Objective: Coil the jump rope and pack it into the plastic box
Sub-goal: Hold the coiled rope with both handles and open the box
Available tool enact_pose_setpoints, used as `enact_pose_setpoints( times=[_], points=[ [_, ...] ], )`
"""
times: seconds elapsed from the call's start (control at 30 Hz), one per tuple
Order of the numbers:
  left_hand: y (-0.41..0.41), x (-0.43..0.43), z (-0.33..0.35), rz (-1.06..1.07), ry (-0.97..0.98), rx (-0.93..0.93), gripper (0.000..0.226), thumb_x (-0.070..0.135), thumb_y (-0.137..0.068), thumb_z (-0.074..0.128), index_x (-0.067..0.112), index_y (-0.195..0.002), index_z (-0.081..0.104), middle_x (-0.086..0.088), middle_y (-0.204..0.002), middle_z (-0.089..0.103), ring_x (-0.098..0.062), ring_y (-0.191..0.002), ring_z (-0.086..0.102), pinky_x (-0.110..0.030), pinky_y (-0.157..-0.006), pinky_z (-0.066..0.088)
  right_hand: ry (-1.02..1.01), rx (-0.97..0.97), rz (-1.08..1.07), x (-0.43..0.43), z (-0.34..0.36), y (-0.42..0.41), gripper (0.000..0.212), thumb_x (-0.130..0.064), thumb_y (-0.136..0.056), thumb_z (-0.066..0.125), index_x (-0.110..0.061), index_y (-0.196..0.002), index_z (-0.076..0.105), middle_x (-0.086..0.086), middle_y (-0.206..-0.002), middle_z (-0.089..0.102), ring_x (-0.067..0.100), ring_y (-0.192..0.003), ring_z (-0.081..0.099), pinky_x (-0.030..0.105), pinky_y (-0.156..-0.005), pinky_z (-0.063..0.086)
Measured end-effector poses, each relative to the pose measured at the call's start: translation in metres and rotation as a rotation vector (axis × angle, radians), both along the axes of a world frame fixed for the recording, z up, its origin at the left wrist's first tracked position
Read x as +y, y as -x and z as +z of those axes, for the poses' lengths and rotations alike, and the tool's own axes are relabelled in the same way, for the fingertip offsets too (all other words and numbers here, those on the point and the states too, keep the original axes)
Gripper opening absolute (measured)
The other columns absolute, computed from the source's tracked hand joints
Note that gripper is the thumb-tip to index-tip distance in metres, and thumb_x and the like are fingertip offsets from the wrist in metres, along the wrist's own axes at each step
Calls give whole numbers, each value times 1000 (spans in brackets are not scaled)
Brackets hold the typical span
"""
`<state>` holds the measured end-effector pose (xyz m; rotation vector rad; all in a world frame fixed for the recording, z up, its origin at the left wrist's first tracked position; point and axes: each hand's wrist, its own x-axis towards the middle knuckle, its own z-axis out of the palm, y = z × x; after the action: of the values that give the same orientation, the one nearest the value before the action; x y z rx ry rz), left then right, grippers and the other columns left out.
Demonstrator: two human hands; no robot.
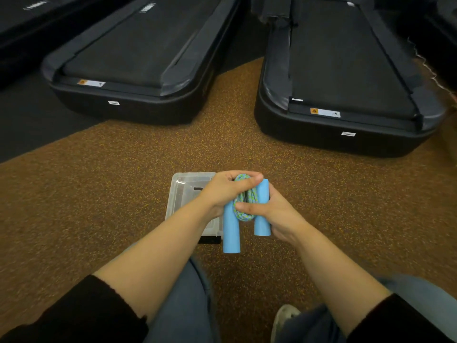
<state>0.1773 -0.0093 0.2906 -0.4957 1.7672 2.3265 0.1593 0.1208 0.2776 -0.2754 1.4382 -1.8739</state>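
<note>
Left hand point(226, 193): closed round the jump rope point(245, 201), with its fingers curled over the top of the bundled cord and the upper end of the left handle point(231, 231).
Right hand point(274, 211): grips the right handle point(262, 219) from the outer side, the thumb point(244, 207) laid across the middle of the cord; its other fingers are mostly hidden behind the handle.
Jump rope: coiled into a tight bundle of blue-and-green braided cord, held between the 2 hands and not in the box.
Handles: 2 light blue tubes, side by side and roughly parallel, with the cord bundle between them; their free ends point toward the person, and the left one reaches nearer the camera.
Plastic box point(188, 185): clear, open at the top, standing on the floor just beyond and left of the hands; the left wrist and the left handle overlap its right side in the view. How high the rope is above it cannot be told.
Dark piece point(209, 240): a black part at the near edge of the box, too hidden to identify.
Floor point(111, 199): brown rubber with yellow specks.
Treadmills: 2 black decks beyond the box, one to the left point(138, 70), one to the right point(343, 82).
Person: black sleeves pushed up the forearms, blue jeans point(183, 305), a pale shoe point(284, 318) at the bottom.
</note>
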Motion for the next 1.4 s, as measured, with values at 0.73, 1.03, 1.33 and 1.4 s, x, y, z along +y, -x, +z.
enact_pose_setpoints(
  times=[0.73, 1.03, 1.33, 1.4],
  points=[
    [57, -43, -42, -145, -42, -120, 32, 28, -95, 46, 8, -120, 52, -10, -101, 63, -16, -81, 63, -27, -65, 59, 72, -62, -12, -39, -50, 73, 49, 16, -69, 69, -7, -111, 58, 8, -97, 70, 16, -83, 69, 27, -70, 57],
    [62, -48, -60, 74, -26, -176, 31, 40, -97, 37, 15, -100, 56, -5, -93, 66, -11, -78, 66, -25, -66, 58, -104, -22, -24, -58, -63, 74, 49, 13, -63, 77, -6, -105, 60, 7, -90, 71, 14, -78, 68, 25, -64, 55],
    [85, -59, -54, -201, 53, -384, 76, 68, -86, 27, 6, -122, 54, -13, -119, 64, -28, -112, 60, -52, -100, 44, -136, -93, -126, -60, -72, 84, 41, 12, -67, 74, -9, -99, 60, 7, -86, 69, 18, -72, 67, 29, -62, 58],
    [87, -71, -61, -231, 177, -448, 77, 72, -84, 24, 10, -115, 56, -9, -124, 60, -28, -123, 50, -56, -112, 22, -171, -116, -131, -60, -78, 87, 45, 10, -67, 74, -7, -107, 59, 8, -88, 69, 19, -73, 67, 31, -62, 58]
  ],
)
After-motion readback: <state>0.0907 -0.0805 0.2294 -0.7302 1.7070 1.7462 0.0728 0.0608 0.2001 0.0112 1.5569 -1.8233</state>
